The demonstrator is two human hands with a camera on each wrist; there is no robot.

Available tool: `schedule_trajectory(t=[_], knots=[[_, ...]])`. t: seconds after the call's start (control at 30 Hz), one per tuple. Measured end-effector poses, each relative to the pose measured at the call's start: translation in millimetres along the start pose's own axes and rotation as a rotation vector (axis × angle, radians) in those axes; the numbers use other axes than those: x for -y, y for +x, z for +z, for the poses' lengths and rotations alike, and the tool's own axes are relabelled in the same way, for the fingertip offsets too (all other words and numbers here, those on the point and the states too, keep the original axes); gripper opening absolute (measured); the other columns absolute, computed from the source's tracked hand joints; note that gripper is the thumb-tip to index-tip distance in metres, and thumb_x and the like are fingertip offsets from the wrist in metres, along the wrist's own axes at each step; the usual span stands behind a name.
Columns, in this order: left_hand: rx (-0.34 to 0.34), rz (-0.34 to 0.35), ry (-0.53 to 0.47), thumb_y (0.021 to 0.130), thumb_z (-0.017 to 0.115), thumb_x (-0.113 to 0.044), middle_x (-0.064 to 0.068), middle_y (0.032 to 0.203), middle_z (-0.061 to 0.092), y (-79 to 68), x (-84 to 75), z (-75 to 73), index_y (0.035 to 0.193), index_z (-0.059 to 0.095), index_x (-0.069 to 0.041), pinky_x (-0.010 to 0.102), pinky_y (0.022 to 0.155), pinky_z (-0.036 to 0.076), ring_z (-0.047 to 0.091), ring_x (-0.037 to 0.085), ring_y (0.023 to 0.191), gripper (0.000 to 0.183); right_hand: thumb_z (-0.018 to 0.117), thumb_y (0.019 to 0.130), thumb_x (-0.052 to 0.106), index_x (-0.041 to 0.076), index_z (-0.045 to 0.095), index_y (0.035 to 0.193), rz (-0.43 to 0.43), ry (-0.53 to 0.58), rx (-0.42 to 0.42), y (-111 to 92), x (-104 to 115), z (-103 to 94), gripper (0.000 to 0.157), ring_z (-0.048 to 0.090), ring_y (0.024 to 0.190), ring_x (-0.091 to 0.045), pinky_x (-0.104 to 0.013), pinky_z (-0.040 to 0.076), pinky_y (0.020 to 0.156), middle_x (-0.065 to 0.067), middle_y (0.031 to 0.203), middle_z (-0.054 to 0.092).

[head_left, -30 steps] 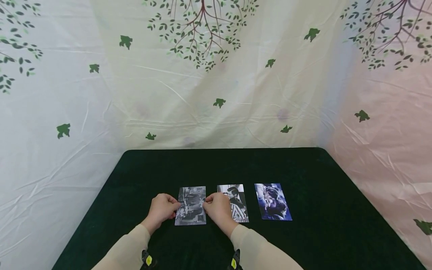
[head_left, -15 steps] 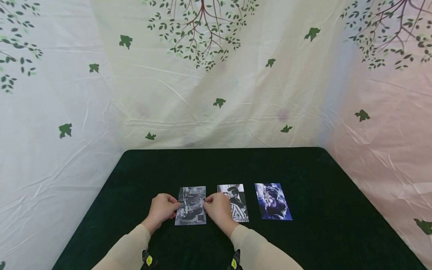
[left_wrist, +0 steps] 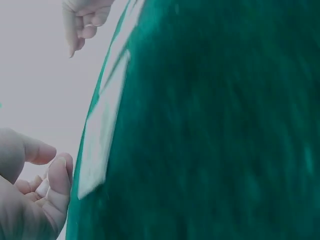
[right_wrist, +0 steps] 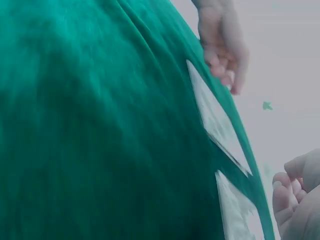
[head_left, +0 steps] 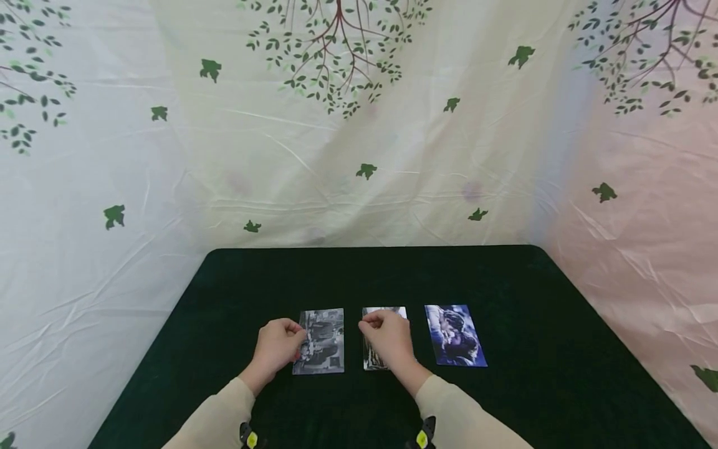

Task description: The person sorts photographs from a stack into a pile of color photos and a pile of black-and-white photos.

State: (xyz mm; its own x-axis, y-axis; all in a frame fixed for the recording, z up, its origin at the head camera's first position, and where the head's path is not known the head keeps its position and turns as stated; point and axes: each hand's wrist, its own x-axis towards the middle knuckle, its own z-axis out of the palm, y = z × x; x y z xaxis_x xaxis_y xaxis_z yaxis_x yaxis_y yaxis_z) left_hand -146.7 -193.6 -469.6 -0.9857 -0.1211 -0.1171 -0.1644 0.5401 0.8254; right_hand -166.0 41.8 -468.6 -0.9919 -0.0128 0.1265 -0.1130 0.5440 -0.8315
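Observation:
Three photo prints lie in a row on the dark green cloth. The left print is a grey scene, and the right print is blue-toned. My left hand hovers at the left print's left edge; in the left wrist view, this hand has a small gap between thumb and forefinger, with nothing held. Over the middle print, largely covering it, is my right hand. The right wrist view has that hand raised above the cloth, fingers loosely bent and holding nothing.
The green cloth covers a table with rounded far corners. Pale curtains printed with branches and leaves hang behind it and along both sides. Dark bands with yellow marks sit at both wrists.
Both hands have let go of the left print's side edges. The right hand has moved right, over the middle print; the left has risen slightly. The prints stay in place.

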Motion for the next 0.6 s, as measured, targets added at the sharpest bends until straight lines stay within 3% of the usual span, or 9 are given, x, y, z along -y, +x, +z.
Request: schedule_trajectory(t=[0.13, 0.3, 0.47, 0.6], knots=[[0.039, 0.065, -0.002, 0.093, 0.063, -0.019, 0.004, 0.063, 0.060, -2.9, -12.7, 10.7, 0.093, 0.065, -0.008, 0.030, 0.052, 0.048, 0.059, 0.017, 0.055, 0.011, 0.073, 0.085, 0.024, 0.016, 0.074, 0.088, 0.034, -0.047, -0.048, 4.5, -18.0, -28.4, 0.008, 0.058, 0.069, -0.011, -0.028, 0.050, 0.062, 0.005, 0.076, 0.065], [0.105, 0.136, 0.005, 0.093, 0.062, -0.020, 0.005, 0.066, 0.063, -3.0, -30.9, 31.5, 0.096, 0.065, -0.008, 0.031, 0.055, 0.050, 0.061, 0.015, 0.056, 0.012, 0.073, 0.086, 0.026, 0.014, 0.072, 0.095, 0.102, -0.084, -0.038, 7.4, -42.6, -54.5, 0.015, 0.059, 0.067, -0.013, -0.028, 0.050, 0.060, 0.001, 0.079, 0.064], [0.148, 0.187, 0.022, 0.093, 0.062, -0.021, 0.006, 0.066, 0.064, -0.5, -44.8, 54.2, 0.098, 0.064, -0.009, 0.030, 0.054, 0.050, 0.061, 0.014, 0.054, 0.013, 0.073, 0.086, 0.029, 0.013, 0.071, 0.100, 0.133, -0.124, 0.021, 5.8, -54.3, -64.4, 0.021, 0.060, 0.069, -0.013, -0.029, 0.051, 0.061, 0.001, 0.083, 0.065], [0.141, 0.209, 0.031, 0.093, 0.062, -0.017, 0.004, 0.062, 0.062, 1.9, -51.8, 70.3, 0.095, 0.064, -0.007, 0.030, 0.051, 0.050, 0.060, 0.014, 0.051, 0.011, 0.074, 0.085, 0.028, 0.011, 0.070, 0.102, 0.127, -0.158, 0.054, 3.5, -57.0, -64.8, 0.024, 0.059, 0.069, -0.012, -0.029, 0.050, 0.060, 0.001, 0.083, 0.065]])
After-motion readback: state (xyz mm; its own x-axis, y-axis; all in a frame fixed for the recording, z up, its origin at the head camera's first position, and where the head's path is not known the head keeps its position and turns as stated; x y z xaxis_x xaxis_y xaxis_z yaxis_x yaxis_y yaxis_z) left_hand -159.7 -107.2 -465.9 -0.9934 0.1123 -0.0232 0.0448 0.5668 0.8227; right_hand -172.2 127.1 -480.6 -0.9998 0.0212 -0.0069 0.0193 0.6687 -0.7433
